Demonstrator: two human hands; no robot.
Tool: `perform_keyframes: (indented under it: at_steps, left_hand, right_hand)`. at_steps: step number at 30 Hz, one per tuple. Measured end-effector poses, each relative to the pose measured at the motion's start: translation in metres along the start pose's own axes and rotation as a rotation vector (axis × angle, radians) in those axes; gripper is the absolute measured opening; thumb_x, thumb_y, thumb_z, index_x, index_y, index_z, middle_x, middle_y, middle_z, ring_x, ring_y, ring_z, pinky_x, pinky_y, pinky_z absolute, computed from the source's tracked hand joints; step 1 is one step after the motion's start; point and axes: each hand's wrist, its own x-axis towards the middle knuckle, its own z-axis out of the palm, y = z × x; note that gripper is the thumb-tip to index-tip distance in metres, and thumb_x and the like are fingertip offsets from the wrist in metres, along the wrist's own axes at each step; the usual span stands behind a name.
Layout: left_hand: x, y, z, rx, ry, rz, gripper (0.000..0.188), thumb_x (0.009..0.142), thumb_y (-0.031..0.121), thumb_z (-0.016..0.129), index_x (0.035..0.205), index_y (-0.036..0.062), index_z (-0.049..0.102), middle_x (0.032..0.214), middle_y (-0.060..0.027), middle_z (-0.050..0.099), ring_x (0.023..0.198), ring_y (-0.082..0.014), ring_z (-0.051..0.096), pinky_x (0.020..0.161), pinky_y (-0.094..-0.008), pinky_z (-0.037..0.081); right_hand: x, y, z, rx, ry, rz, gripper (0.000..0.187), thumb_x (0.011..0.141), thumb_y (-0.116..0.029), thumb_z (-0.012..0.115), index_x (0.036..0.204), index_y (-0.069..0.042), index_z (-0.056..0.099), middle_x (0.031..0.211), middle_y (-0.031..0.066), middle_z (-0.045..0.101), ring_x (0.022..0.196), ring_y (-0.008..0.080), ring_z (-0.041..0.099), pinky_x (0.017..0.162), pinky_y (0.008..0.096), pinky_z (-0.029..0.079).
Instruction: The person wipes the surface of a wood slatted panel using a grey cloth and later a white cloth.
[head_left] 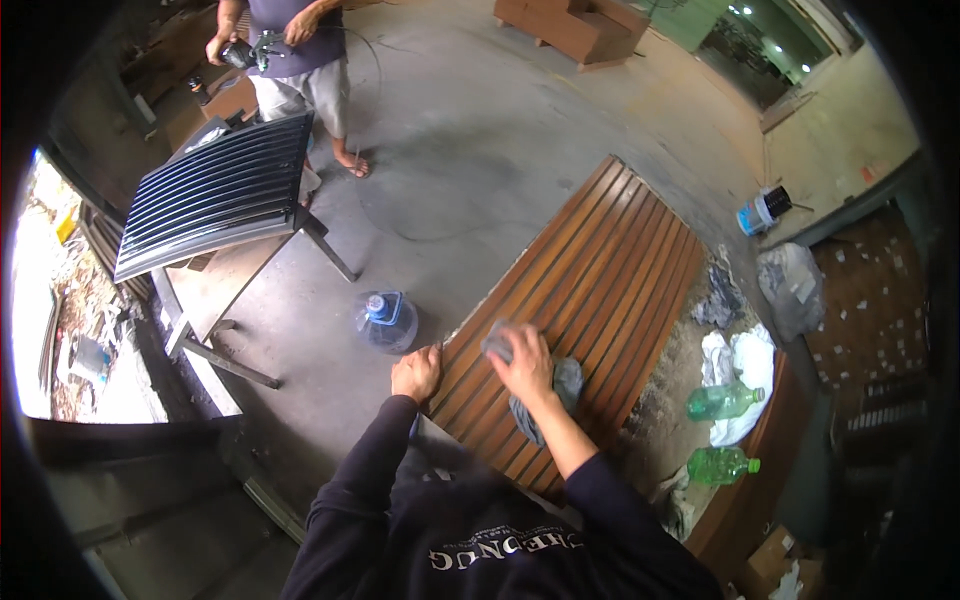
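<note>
Panel: I see glossy brown wooden slats [598, 270] with dark grooves, lying flat in front of the person.
Right hand [527, 365]: grasps a soft grey pad [497, 342] against the slats.
Left hand [416, 375]: curled at the panel's left edge; I cannot tell whether it grips.
Cloth [568, 380]: grey, crumpled, by the right wrist.
Jug [390, 328]: clear bluish plastic, rounded, near the left hand.

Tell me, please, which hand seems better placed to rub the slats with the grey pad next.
Probably the right hand: it already has the grey pad over the slats, while the left hand is at their left edge, away from the pad.
</note>
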Motion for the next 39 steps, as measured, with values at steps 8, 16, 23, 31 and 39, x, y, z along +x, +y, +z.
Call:
perform_keyframes:
  at_steps: [8, 16, 23, 31, 39]
  left_hand:
    - [0.004, -0.013, 0.010, -0.126, -0.015, 0.055, 0.043, 0.092, 0.038, 0.032, 0.102, 0.0068, 0.061, 0.100, -0.0214, 0.062, 0.095, -0.0401, 0.058, 0.087, -0.0508, 0.040]
    - [0.011, -0.015, 0.019, -0.124, -0.026, 0.135, 0.044, 0.093, 0.038, 0.033, 0.104, 0.0043, 0.059, 0.104, -0.0223, 0.060, 0.099, -0.0397, 0.056, 0.087, -0.0489, 0.042]
    - [0.020, -0.021, 0.005, 0.003, -0.146, 0.152, 0.045, 0.094, 0.041, 0.030, 0.115, 0.0086, 0.053, 0.115, -0.0187, 0.056, 0.104, -0.0397, 0.054, 0.088, -0.0514, 0.040]
    - [0.019, -0.017, 0.011, -0.024, -0.060, 0.213, 0.044, 0.094, 0.040, 0.030, 0.111, 0.0073, 0.055, 0.108, -0.0178, 0.060, 0.102, -0.0372, 0.056, 0.088, -0.0476, 0.041]
    - [0.016, -0.019, 0.011, -0.045, -0.076, 0.188, 0.046, 0.094, 0.040, 0.030, 0.106, 0.0055, 0.057, 0.107, -0.0191, 0.060, 0.100, -0.0375, 0.056, 0.086, -0.0461, 0.042]
  right_hand:
    - [-0.057, -0.074, 0.013, 0.141, -0.221, 0.044, 0.029, 0.061, -0.018, 0.076, 0.088, -0.014, 0.068, 0.095, 0.0076, 0.054, 0.092, 0.0251, 0.057, 0.078, 0.0353, 0.049]
    - [0.017, -0.007, 0.007, -0.155, 0.117, 0.204, 0.023, 0.065, -0.020, 0.075, 0.086, -0.013, 0.067, 0.090, 0.0091, 0.056, 0.086, 0.0261, 0.058, 0.071, 0.0362, 0.049]
    - [-0.068, -0.095, 0.021, 0.113, -0.108, 0.097, 0.025, 0.059, -0.016, 0.077, 0.082, -0.014, 0.068, 0.096, 0.0087, 0.055, 0.093, 0.0272, 0.057, 0.078, 0.0363, 0.048]
    - [-0.007, -0.048, 0.009, -0.023, 0.026, 0.166, 0.023, 0.061, -0.018, 0.075, 0.081, -0.011, 0.067, 0.091, 0.0090, 0.056, 0.089, 0.0270, 0.057, 0.075, 0.0362, 0.048]
    - [-0.068, -0.093, 0.016, 0.183, -0.327, 0.016, 0.022, 0.062, -0.020, 0.075, 0.082, -0.013, 0.068, 0.092, 0.0048, 0.054, 0.086, 0.0223, 0.058, 0.072, 0.0337, 0.049]
